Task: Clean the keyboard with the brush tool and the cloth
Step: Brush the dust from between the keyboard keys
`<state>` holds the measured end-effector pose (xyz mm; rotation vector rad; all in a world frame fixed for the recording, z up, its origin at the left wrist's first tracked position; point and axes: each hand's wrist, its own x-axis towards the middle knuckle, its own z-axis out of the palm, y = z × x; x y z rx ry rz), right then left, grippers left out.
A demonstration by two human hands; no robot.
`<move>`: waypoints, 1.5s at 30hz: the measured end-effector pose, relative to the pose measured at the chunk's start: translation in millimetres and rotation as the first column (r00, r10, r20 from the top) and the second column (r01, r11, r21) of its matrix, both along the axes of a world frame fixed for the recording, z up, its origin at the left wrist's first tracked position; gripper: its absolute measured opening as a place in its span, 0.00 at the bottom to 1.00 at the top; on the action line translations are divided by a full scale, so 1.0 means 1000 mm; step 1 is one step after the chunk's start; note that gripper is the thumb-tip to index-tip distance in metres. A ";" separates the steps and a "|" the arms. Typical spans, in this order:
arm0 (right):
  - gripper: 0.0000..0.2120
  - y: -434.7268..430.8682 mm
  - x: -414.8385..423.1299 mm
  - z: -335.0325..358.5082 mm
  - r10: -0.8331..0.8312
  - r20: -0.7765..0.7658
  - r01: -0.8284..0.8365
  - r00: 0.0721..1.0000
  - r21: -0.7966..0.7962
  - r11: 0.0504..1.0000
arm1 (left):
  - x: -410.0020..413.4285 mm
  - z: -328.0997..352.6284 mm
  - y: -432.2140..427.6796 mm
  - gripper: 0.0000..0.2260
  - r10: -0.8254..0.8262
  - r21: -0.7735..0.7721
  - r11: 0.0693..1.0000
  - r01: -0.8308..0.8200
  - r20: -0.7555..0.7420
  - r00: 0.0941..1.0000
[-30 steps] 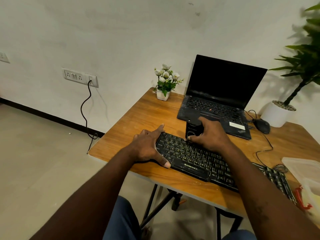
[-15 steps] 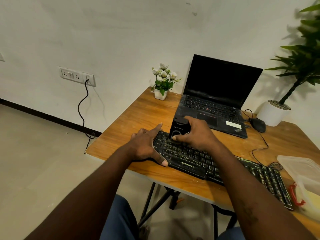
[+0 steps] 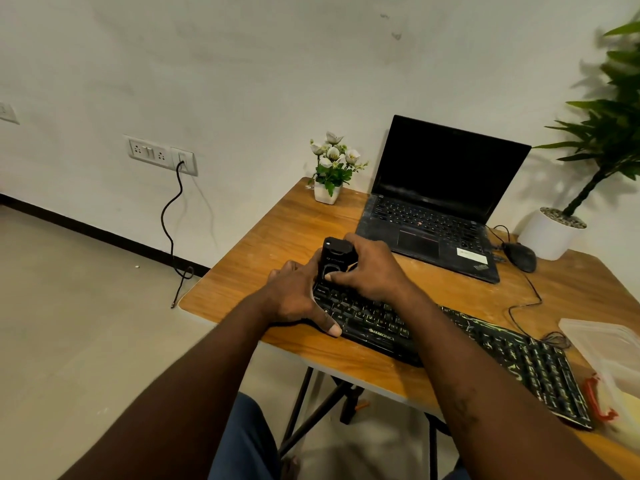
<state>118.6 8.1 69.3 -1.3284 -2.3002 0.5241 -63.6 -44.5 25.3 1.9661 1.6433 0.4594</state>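
Observation:
A black backlit keyboard [image 3: 491, 351] lies slanted along the front of the wooden table [image 3: 263, 244]. At its far left end stands a black brush tool [image 3: 333, 258], its lower end on the keys. My right hand [image 3: 370, 271] grips the tool from the right, fingers curled round its body. Over the keyboard's left edge, my left hand [image 3: 294, 299] holds that end, thumb stretched along the front rim, fingers at the far side beside the tool. No cloth shows in the head view.
An open black laptop [image 3: 436, 202] sits behind the keyboard, with a mouse [image 3: 519, 256] and its cable to the right. A small flower pot [image 3: 327, 192] stands at the back left corner, a white plant pot [image 3: 550, 233] at the back right. A clear plastic box [image 3: 609, 355] sits at the right edge.
My right hand has slid the brush tool leftward along the keyboard's back rows to the left end. My left hand stayed on the keyboard's left edge and now nearly touches the tool.

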 end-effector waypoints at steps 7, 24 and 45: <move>0.22 -0.014 0.047 0.000 -0.018 0.092 0.016 0.996 0.028 0.999 | -0.001 -0.003 0.004 0.70 -0.013 -0.051 0.999 0.012 -0.024 1.000; 0.20 -0.029 0.026 -0.004 -0.048 -0.063 0.053 0.997 0.087 0.995 | 0.000 -0.003 0.001 0.68 -0.007 -0.031 0.999 0.006 -0.029 1.000; 0.19 -0.037 0.013 -0.012 0.026 -0.084 -0.018 0.996 0.088 0.996 | -0.002 -0.007 0.003 0.63 -0.017 -0.023 1.000 0.017 0.018 1.000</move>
